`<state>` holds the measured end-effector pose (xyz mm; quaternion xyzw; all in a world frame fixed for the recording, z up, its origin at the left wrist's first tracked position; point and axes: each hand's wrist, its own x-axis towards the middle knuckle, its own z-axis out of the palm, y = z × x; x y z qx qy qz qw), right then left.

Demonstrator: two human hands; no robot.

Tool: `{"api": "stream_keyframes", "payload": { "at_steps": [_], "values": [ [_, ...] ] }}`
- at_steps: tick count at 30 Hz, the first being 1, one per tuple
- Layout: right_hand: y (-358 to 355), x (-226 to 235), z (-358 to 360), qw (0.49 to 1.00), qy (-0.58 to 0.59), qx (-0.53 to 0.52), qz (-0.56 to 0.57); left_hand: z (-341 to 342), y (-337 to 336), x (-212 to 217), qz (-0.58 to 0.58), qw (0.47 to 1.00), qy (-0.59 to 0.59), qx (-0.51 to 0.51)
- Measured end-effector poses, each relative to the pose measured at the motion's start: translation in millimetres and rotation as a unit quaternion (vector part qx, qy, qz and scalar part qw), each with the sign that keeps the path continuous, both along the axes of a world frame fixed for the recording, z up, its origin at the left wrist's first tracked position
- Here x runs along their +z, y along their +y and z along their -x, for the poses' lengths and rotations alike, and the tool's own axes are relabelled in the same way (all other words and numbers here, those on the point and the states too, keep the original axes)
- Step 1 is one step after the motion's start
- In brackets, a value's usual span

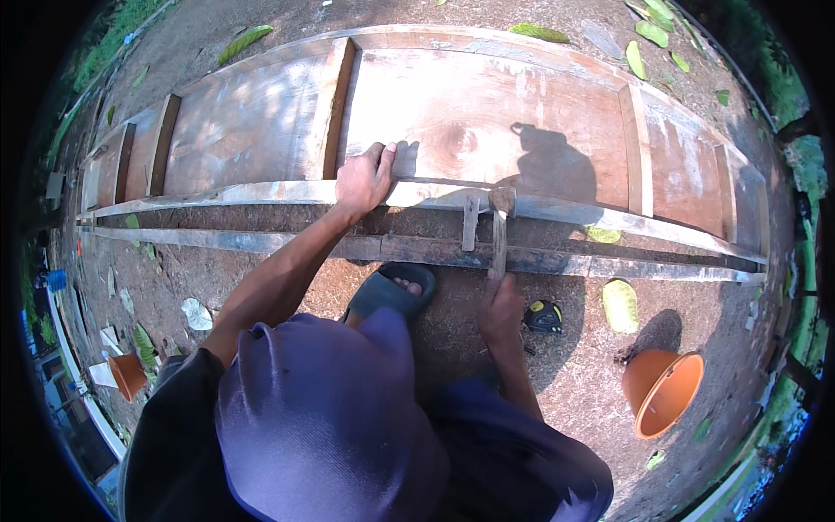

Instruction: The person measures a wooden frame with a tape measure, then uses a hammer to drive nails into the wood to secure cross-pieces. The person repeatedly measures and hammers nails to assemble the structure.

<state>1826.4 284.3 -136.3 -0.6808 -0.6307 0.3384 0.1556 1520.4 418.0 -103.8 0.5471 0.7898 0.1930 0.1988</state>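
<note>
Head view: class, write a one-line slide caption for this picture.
Left hand steadies a long wooden panel while the right hand grips a hammer at its edge rail.

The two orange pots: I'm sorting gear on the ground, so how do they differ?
The orange pot at lower right looks large and lies tipped on its side, mouth showing, in open sun. The orange pot at lower left looks smaller near the picture's rim, stands mouth-up and sits among pale scraps. Both are the same orange and rest on bare dirt.

Left hand (365,178) presses on the long wood panel (487,130). Right hand (500,306) grips a hammer (499,228) w/ its head on the panel's edge rail (261,193).
</note>
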Motion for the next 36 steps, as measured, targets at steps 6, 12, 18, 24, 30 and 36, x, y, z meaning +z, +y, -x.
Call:
{"api": "stream_keyframes", "payload": {
  "at_steps": [6, 12, 18, 24, 30, 36],
  "values": [
    [-7, 52, -3, 0.953, 0.270, -0.101, -0.098, 1, 3, 1, -0.031, 0.999, -0.032, 0.018],
    [22, 141, 10, 0.931, 0.289, -0.131, -0.180, 15, -2, -9, -0.082, 0.991, -0.093, 0.055],
    [15, 31, -2, 0.986, 0.062, -0.022, -0.153, 4, 8, 1, -0.067, 0.989, -0.092, 0.090],
    [-35, 65, -50, 0.869, 0.458, -0.091, -0.166, 9, 5, 0, -0.047, 0.988, -0.114, 0.090],
    [42, 151, -18, 0.989, 0.119, -0.072, -0.045, 7, -3, -19, -0.083, 0.984, -0.120, 0.102],
    [89, 357, -56, 0.782, 0.354, -0.132, -0.496, 27, -6, -17, -0.106, 0.982, -0.102, 0.122]
  ]
}}
